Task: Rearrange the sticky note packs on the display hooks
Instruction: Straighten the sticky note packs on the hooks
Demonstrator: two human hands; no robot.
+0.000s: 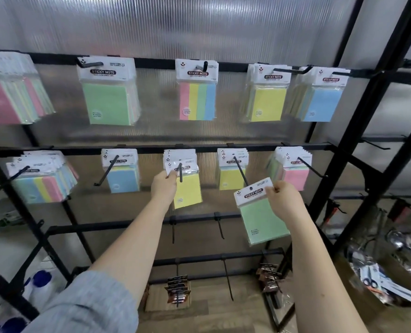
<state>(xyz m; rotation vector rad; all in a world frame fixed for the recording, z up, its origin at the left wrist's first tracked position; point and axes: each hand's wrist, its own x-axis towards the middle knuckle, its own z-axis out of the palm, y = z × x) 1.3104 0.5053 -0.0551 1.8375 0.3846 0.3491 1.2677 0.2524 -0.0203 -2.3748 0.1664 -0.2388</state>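
My right hand pinches the white header of a green sticky note pack, held free in the air below the second row. My left hand grips the header of a yellow pack that hangs on the middle hook of the second row. Behind that pack hang several more on the same hook. To the right, another yellow pack hangs on its hook, just above the green pack.
The black rack carries two rows of packs: green, striped, yellow, blue on top; striped, blue, pink below. Bare hooks sit lower. Boxes of goods lie bottom right.
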